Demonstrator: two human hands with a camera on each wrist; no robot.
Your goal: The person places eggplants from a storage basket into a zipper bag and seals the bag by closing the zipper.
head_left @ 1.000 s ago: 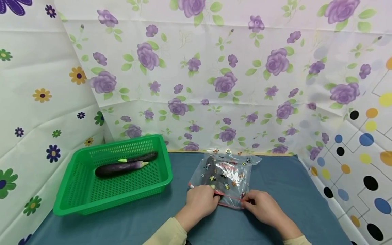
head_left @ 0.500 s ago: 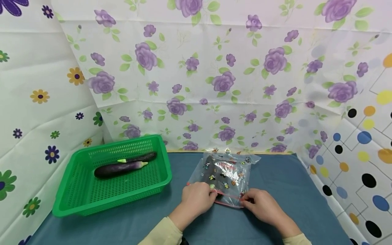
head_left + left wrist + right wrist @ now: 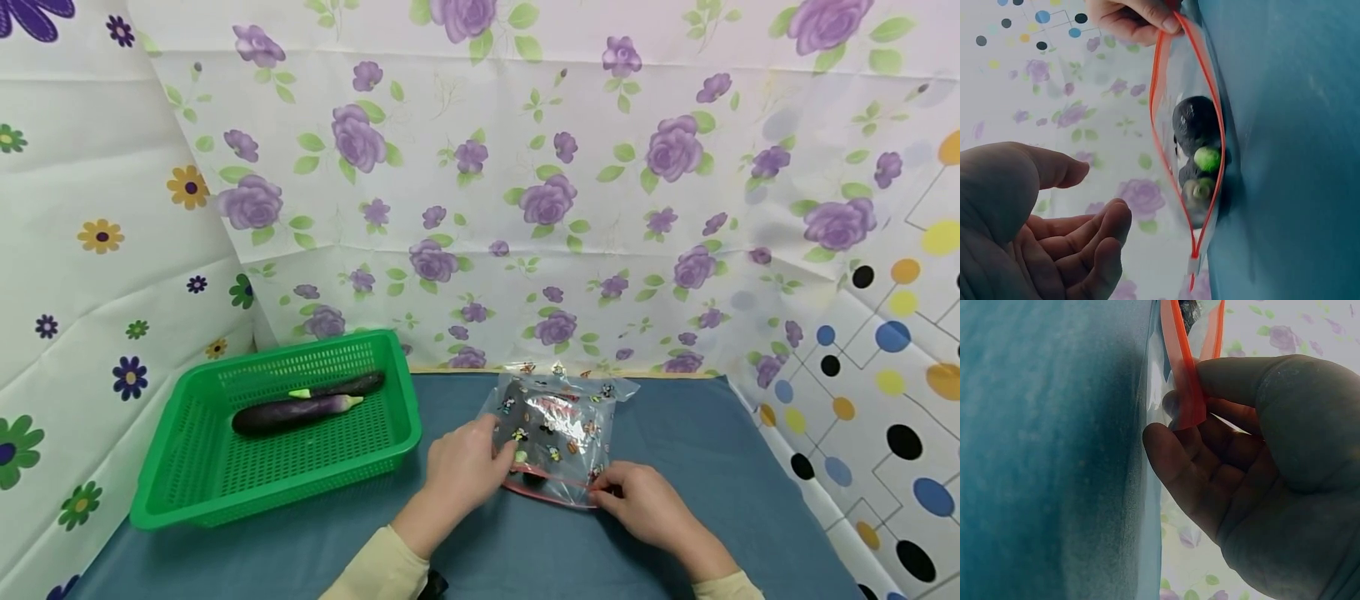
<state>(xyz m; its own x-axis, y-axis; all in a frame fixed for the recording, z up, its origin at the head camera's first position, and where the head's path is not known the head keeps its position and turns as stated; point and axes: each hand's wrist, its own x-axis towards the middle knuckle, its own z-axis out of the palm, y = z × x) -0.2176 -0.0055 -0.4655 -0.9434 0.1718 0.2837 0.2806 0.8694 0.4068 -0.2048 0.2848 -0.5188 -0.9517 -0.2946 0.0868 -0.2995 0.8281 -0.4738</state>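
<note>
A clear zip bag [image 3: 558, 425] printed with small cartoon figures lies on the blue cloth, its orange-red mouth gaping toward me. Through the mouth, the left wrist view shows dark rounded eggplants [image 3: 1196, 119] with pale green stem ends. My right hand [image 3: 641, 504] pinches the bag's right corner by the orange strip [image 3: 1188, 394]. At the left end of the mouth, my left hand [image 3: 461, 467] hovers with thumb and fingers spread apart, holding nothing. A white slider [image 3: 1194, 265] sits at that end of the zip, below the left hand's fingertips in the left wrist view.
On the left stands a green plastic basket [image 3: 300, 479] with a purple eggplant [image 3: 292, 414] and a darker, slimmer eggplant [image 3: 352, 385] in it. Flowered cloth [image 3: 480, 192] hangs behind the table, and patterned cloths flank both sides.
My left hand has let go of the bag's mouth and drawn back to the left, its fingers opening. The right hand keeps its pinch on the right corner; the bag stays in place.
</note>
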